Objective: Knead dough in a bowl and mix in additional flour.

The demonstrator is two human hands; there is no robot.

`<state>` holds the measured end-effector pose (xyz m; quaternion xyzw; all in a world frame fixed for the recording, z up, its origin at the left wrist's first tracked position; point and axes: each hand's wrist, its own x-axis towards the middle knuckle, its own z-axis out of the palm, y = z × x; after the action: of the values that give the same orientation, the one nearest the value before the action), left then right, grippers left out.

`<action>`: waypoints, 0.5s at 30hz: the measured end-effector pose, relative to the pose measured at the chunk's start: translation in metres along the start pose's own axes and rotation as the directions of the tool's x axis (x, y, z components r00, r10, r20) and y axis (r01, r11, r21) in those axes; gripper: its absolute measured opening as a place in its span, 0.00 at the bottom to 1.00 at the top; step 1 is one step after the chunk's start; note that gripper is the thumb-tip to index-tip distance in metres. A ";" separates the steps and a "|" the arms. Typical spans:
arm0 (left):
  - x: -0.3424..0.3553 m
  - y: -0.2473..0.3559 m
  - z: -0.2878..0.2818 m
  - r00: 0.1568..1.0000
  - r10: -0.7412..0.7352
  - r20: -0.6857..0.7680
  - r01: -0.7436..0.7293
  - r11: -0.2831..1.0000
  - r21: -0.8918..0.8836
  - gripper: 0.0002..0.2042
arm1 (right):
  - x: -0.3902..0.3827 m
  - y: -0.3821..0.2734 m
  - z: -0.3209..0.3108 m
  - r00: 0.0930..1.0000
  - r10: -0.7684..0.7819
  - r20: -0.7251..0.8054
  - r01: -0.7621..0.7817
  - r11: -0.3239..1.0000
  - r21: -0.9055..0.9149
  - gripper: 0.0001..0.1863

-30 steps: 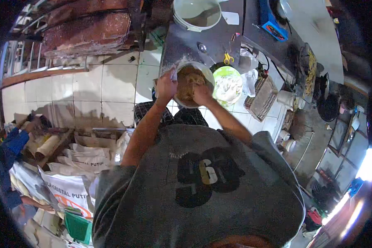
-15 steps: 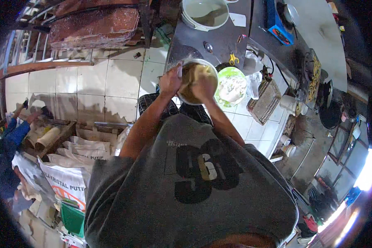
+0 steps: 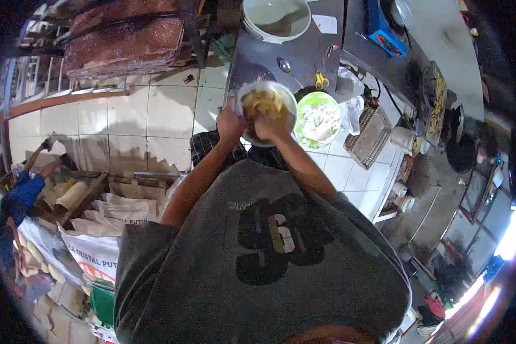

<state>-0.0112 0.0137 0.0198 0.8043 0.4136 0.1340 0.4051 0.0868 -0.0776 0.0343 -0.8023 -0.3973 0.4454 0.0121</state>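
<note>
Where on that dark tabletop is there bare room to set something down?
Left of the spoon, below the white bucket, the tabletop is bare; so is a patch between spoon and yellow-handled scissors. It's crowded nearer the person: left hand at the mixing bowl, right hand inside it, green bowl close beside.

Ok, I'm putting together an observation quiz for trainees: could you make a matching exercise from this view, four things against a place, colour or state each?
Column one:
1. left hand
2. right hand
3. scissors
4. green dish

Column two:
A. holds white powder
B. inside the pale bowl
C. at that bowl's left rim
D. yellow, on the dark table

Pairs: 1-C; 2-B; 3-D; 4-A
</note>
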 end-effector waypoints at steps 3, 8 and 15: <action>-0.024 -0.004 -0.013 0.860 -0.466 0.208 0.493 0.864 -0.103 0.23 | -0.002 -0.002 -0.008 0.922 -0.311 -0.230 0.208 0.899 -0.385 0.16; -0.043 -0.008 -0.028 0.424 -0.218 0.879 0.906 0.115 -0.408 0.20 | -0.028 -0.008 -0.030 0.789 -0.449 -0.420 0.308 0.880 -0.362 0.16; -0.036 -0.029 -0.027 0.656 -0.325 0.682 0.690 0.625 -0.365 0.25 | -0.021 -0.009 -0.040 0.682 -0.235 -0.692 0.240 0.966 -0.092 0.19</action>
<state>-0.0649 0.0103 0.0191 0.4749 0.4327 -0.1088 0.7586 0.1041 -0.0718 0.0767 -0.8522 -0.4623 0.1056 0.2212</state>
